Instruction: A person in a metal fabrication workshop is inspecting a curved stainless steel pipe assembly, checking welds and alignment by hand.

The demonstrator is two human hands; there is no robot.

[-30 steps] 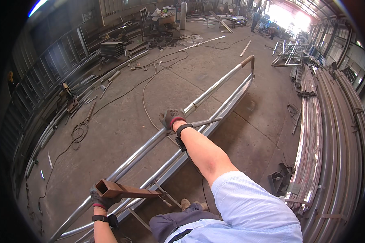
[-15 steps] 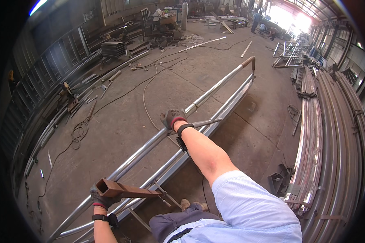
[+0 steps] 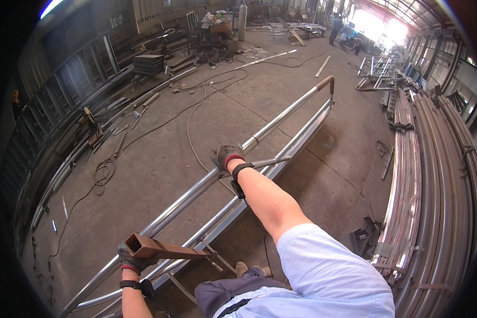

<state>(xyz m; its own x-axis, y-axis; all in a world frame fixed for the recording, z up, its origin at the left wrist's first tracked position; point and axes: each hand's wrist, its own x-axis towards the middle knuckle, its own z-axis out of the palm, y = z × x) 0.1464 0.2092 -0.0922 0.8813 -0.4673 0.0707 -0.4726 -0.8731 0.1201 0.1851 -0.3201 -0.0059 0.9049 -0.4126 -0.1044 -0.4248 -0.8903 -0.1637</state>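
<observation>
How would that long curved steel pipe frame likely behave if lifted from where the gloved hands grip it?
Probably heavy and awkward: the pipe frame runs far past both the left hand and right hand. Its far end may sag or sway. The round, shiny tubes could slip, though gloves help.

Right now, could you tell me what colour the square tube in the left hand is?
Rusty reddish-brown; the square tube shows best in the head view.

Long shiny steel pipe frame (image 3: 270, 130) lies slanted above the floor; rusty brown square steel tube (image 3: 167, 248) rests across its near end.
</observation>
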